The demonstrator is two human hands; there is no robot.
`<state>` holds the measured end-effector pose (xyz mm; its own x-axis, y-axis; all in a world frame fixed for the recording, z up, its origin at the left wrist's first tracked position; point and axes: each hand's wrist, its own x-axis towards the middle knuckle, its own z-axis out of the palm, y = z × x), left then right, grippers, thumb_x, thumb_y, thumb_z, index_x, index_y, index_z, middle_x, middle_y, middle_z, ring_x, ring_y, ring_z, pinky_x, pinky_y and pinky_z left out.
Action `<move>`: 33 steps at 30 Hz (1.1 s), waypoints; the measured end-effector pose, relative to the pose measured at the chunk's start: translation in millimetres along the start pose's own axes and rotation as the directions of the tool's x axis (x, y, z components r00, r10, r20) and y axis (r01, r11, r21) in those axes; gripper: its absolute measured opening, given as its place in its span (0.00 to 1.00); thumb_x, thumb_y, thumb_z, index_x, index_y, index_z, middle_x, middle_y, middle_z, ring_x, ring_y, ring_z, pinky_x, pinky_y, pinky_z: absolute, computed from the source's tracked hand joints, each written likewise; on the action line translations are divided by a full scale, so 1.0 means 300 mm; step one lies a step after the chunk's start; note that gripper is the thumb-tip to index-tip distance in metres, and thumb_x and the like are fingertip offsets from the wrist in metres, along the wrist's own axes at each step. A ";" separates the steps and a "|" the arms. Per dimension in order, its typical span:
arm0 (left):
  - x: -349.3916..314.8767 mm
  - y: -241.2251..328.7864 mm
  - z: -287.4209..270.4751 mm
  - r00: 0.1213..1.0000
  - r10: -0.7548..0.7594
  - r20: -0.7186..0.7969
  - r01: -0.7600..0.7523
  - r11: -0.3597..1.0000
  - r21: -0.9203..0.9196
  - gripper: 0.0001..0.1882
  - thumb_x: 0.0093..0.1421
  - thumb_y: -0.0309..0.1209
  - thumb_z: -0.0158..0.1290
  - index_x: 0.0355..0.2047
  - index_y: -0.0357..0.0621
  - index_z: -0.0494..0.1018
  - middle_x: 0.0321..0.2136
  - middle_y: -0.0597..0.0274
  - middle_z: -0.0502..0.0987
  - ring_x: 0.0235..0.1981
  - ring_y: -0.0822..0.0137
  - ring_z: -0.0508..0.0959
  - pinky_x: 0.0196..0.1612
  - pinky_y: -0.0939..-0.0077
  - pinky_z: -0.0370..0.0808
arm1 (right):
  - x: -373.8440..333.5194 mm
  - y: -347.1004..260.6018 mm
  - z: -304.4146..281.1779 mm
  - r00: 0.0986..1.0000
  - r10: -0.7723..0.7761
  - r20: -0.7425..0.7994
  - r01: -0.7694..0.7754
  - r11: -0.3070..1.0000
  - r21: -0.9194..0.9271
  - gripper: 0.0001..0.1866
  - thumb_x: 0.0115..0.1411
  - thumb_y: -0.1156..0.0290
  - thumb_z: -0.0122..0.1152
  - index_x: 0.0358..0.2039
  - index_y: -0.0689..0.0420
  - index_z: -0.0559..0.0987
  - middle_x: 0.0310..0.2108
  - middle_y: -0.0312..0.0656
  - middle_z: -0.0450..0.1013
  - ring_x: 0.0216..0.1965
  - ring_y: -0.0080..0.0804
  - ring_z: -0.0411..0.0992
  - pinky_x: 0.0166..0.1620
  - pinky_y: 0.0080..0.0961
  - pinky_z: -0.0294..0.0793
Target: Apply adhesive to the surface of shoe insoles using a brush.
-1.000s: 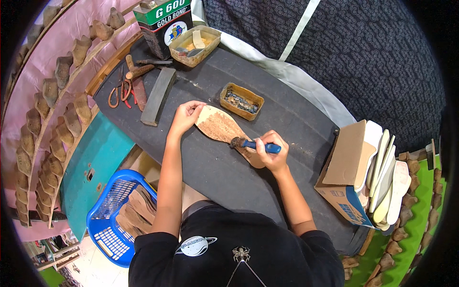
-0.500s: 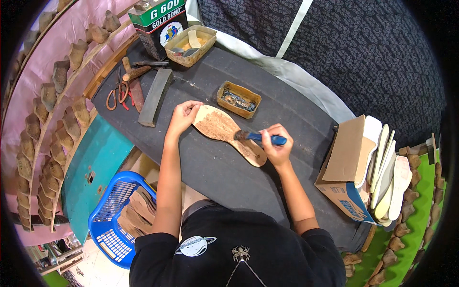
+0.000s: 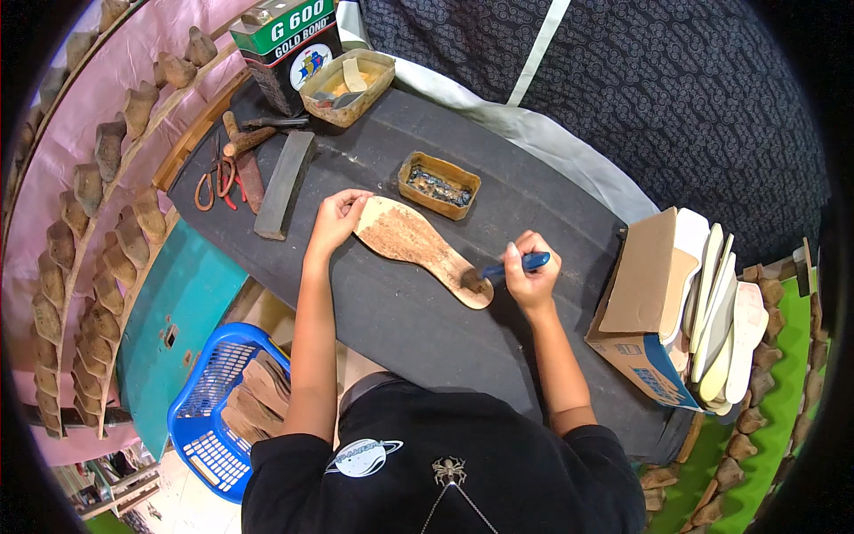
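A tan shoe sole (image 3: 414, 236) with dark brown smears lies flat on the dark table. My left hand (image 3: 338, 221) pinches its wide end at the left. In my right hand (image 3: 532, 269) is a brush (image 3: 509, 266) with a blue handle, its bristles touching the narrow end of the sole. The bristle tips are partly blurred. Just beyond the sole stands a small rectangular tub (image 3: 440, 185) with dark, sticky-looking residue inside.
At the back left are a metal can (image 3: 289, 58), a plastic container (image 3: 349, 87), a grey block (image 3: 285, 187), a hammer (image 3: 249, 141) and scissors (image 3: 215, 178). A cardboard box of soles (image 3: 640, 285) stands right. A blue basket (image 3: 213, 418) holds brown pieces. Shoe lasts (image 3: 111, 142) line racks.
The brush in my right hand has moved right and a little nearer, from the sole's middle to its narrow end. My left hand stays on the wide end.
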<state>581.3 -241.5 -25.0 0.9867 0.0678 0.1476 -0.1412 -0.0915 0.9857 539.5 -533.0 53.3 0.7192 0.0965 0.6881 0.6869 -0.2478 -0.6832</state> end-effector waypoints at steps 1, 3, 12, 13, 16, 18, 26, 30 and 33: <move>-0.001 0.008 0.005 1.000 -0.004 -0.004 0.004 1.000 0.007 0.10 0.56 0.27 0.45 0.34 0.31 0.70 0.27 0.62 0.74 0.27 0.79 0.72 0.30 0.88 0.69 | -0.002 0.009 0.021 0.999 0.033 -0.037 -0.032 0.999 0.029 0.11 0.45 0.80 0.55 0.13 0.60 0.63 0.13 0.38 0.61 0.14 0.23 0.59 0.18 0.18 0.57; 0.001 0.018 0.015 1.000 -0.007 -0.004 0.007 1.000 0.015 0.10 0.56 0.27 0.45 0.34 0.31 0.70 0.27 0.62 0.74 0.27 0.79 0.72 0.30 0.88 0.69 | -0.007 0.005 0.061 0.996 0.085 -0.021 -0.083 0.991 0.103 0.09 0.46 0.79 0.56 0.15 0.60 0.65 0.16 0.39 0.65 0.17 0.24 0.62 0.21 0.18 0.60; -0.001 0.011 -0.003 0.999 -0.037 0.006 0.037 0.999 -0.017 0.10 0.56 0.28 0.45 0.34 0.32 0.70 0.27 0.64 0.74 0.29 0.78 0.71 0.32 0.87 0.68 | -0.068 -0.004 -0.029 0.997 0.061 0.050 -0.065 0.993 0.099 0.10 0.44 0.79 0.53 0.13 0.59 0.62 0.12 0.39 0.60 0.13 0.25 0.58 0.17 0.19 0.57; -0.001 0.012 -0.001 0.999 -0.040 0.011 0.040 0.999 -0.011 0.10 0.56 0.28 0.45 0.34 0.32 0.70 0.27 0.64 0.74 0.29 0.78 0.71 0.32 0.87 0.68 | -0.061 -0.012 -0.039 0.997 0.053 0.060 -0.057 0.996 0.071 0.11 0.44 0.79 0.53 0.12 0.58 0.62 0.11 0.39 0.60 0.12 0.25 0.58 0.17 0.19 0.56; -0.004 0.017 0.000 0.999 -0.034 0.010 0.034 0.999 0.005 0.10 0.56 0.27 0.45 0.34 0.32 0.70 0.27 0.63 0.74 0.28 0.79 0.72 0.31 0.88 0.68 | -0.052 -0.016 -0.024 0.999 0.025 0.030 -0.026 1.000 0.007 0.11 0.44 0.80 0.53 0.12 0.59 0.62 0.11 0.38 0.60 0.12 0.24 0.58 0.16 0.19 0.56; -0.003 0.023 0.009 1.000 -0.023 0.011 0.022 1.000 0.015 0.09 0.56 0.26 0.45 0.34 0.32 0.70 0.26 0.63 0.74 0.27 0.79 0.72 0.30 0.88 0.69 | -0.061 -0.020 0.011 0.999 0.046 0.002 -0.046 0.999 0.005 0.10 0.44 0.80 0.53 0.13 0.59 0.62 0.12 0.39 0.61 0.13 0.25 0.60 0.17 0.19 0.58; -0.007 0.011 -0.001 1.000 0.013 -0.001 -0.013 1.000 -0.010 0.10 0.56 0.27 0.45 0.33 0.31 0.70 0.26 0.62 0.74 0.27 0.79 0.72 0.30 0.88 0.68 | -0.107 -0.017 -0.033 1.000 -0.027 0.008 0.025 0.990 0.138 0.10 0.46 0.78 0.52 0.13 0.59 0.63 0.12 0.40 0.63 0.13 0.25 0.62 0.18 0.18 0.60; 0.000 0.016 0.003 1.000 -0.005 -0.003 0.005 1.000 0.028 0.10 0.56 0.27 0.45 0.34 0.31 0.70 0.27 0.62 0.74 0.28 0.79 0.72 0.30 0.88 0.68 | -0.084 -0.012 -0.050 0.997 0.067 0.030 -0.069 0.994 0.082 0.11 0.50 0.74 0.49 0.13 0.59 0.62 0.14 0.40 0.64 0.15 0.22 0.62 0.20 0.17 0.62; 0.005 0.010 0.007 0.999 0.032 -0.008 -0.032 0.999 0.027 0.11 0.56 0.27 0.45 0.34 0.31 0.70 0.27 0.62 0.74 0.28 0.78 0.72 0.30 0.88 0.68 | -0.062 -0.007 0.014 0.995 0.039 -0.087 -0.028 0.991 0.127 0.08 0.52 0.77 0.48 0.18 0.60 0.64 0.19 0.42 0.67 0.16 0.19 0.61 0.19 0.15 0.61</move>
<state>582.4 -243.9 -21.9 0.9809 0.0731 0.1803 -0.1708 -0.1200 0.9780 525.1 -530.2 41.1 0.7338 0.0022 0.6794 0.6742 -0.1257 -0.7278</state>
